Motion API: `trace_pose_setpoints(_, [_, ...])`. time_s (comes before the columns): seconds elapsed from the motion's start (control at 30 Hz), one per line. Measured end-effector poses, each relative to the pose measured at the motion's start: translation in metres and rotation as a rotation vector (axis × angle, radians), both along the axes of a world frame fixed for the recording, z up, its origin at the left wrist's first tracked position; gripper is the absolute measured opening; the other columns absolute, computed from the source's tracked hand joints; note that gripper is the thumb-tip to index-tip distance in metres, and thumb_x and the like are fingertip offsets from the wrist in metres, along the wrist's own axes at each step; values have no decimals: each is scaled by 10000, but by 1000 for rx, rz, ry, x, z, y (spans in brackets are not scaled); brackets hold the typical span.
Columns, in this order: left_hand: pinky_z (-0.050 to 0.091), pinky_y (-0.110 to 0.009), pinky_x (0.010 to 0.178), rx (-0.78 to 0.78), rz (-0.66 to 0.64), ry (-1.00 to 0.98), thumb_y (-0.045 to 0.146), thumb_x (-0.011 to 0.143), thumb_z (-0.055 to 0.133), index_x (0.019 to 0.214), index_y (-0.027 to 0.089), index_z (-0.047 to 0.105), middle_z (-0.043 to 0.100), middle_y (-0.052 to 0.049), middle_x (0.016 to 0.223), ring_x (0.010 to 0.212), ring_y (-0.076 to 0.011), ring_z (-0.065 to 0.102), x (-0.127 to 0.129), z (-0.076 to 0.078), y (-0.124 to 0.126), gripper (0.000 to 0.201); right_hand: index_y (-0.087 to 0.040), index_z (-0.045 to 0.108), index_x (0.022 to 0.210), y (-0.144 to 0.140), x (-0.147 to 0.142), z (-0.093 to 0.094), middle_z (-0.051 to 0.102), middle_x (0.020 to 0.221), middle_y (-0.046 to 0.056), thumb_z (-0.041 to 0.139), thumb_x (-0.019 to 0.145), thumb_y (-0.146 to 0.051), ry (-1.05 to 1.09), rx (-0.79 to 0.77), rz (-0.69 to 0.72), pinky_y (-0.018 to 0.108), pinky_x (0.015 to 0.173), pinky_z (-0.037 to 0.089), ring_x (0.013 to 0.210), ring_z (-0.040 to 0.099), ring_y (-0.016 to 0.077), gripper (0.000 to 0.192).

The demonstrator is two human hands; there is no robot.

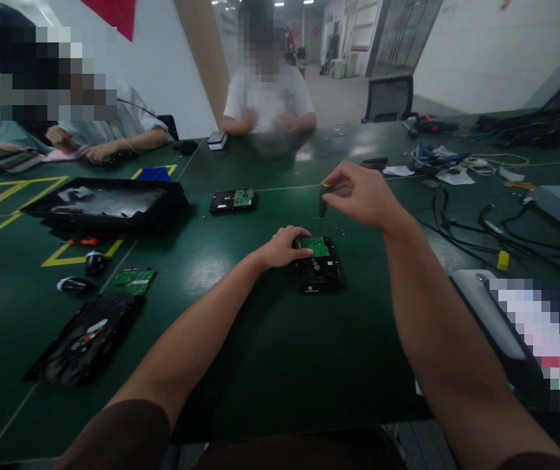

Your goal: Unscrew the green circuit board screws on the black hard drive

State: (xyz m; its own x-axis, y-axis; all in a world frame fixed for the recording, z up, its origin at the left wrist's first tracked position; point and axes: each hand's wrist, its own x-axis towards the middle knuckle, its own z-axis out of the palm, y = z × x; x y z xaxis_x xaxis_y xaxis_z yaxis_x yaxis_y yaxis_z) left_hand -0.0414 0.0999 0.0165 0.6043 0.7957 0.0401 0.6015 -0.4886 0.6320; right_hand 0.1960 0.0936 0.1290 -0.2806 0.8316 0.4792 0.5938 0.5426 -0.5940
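A hard drive [318, 267] is steadied at mid-desk by the left hand [284, 246], fingers pressed on its green board. A screwdriver [322, 207] is clamped upright in the right hand [358, 194]; if tilted, its tip could be skidded across the board.

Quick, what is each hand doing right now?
Left hand: resting on the hard drive, steadying it by its edge.
Right hand: closed on a screwdriver, tip down on the drive's green board.
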Motion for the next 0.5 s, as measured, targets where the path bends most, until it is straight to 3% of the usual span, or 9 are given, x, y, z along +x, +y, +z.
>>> trace_pose_setpoints(0.5, [451,-513,1093,-13,6,1,514,872,690,1360,242,605,627,-117,1331,1230,-326,562,0,3,-2,565,-240,691,1042,7,-1,-5,731,1011,74,836,775,-335,-26,48,-94,464,828,558,944,691,286,318])
